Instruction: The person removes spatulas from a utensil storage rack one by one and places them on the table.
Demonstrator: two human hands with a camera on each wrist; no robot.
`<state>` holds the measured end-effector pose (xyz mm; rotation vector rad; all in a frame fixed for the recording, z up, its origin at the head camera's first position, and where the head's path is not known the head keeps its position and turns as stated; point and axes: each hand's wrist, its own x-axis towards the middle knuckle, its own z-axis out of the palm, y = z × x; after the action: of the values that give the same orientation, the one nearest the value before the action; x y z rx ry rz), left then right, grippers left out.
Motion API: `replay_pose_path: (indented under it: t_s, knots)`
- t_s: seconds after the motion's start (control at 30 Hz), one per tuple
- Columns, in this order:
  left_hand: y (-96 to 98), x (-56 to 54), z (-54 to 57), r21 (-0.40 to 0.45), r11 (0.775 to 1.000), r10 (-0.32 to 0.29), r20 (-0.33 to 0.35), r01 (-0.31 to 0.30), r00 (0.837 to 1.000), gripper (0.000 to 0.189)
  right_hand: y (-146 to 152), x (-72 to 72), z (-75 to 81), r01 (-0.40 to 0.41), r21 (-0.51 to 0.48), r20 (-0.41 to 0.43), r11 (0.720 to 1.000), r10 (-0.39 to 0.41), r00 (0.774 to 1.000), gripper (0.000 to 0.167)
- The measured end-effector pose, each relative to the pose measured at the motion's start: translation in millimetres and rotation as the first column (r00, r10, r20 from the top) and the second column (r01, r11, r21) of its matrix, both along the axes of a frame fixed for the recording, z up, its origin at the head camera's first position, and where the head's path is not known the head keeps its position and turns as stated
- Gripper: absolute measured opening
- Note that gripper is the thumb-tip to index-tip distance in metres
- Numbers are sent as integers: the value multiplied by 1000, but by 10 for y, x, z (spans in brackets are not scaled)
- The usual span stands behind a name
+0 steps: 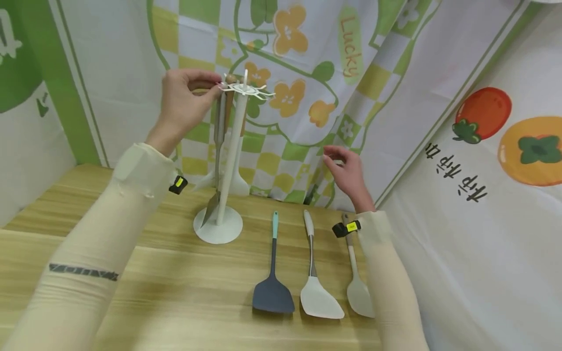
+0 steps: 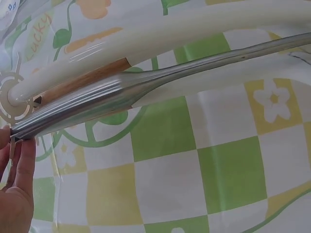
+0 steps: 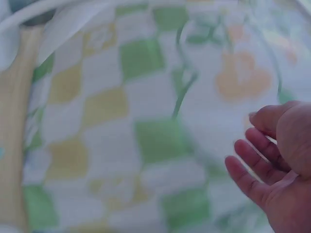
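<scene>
Sleeved forearms (image 1: pixel 83 248) reach forward, the nearer left hand (image 1: pixel 184 95) pinching the steel spatula (image 2: pixel 131 82), near-vertical at nine o'clock from the white stand (image 1: pixel 231 156), the right hand (image 1: pixel 348 171) relaxed, empty at four.

Wood-grain tbl (image 1: pixel 175 292), grn/wht chk'd cloth (image 1: pixel 303 109) behind.

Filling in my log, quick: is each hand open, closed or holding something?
Left hand: closed, pinching the handle end of a metal-handled spatula.
Right hand: open, holding nothing.
</scene>
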<state>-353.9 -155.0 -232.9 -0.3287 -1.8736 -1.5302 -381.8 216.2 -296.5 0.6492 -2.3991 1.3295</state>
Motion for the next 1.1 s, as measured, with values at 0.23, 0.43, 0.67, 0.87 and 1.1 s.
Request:
replay_pose_path:
  t_s: [0.23,0.43,0.67,0.87,1.1]
  knots:
    - [-51,29,-69,-59,998,-16,-46,13,999,37,-652,84,501,-122,-44,-212,992,110,971,22]
    - [-112,27,-219,-363,911,79,-315,-197,946,36,-906,-128,596,-227,-48,-439,973,184,880,22]
    - [-91,26,-356,-351,921,59,-304,-170,951,45,-1133,-185,763,-180,180,-633,967,254,731,24]
    - [-57,33,-446,-291,950,41,-255,-117,966,54,-1279,-162,827,-121,363,-650,924,344,677,20]
    - [-48,36,-481,-244,968,18,-176,-61,984,51,-1378,-196,832,-51,437,-701,898,376,606,17]
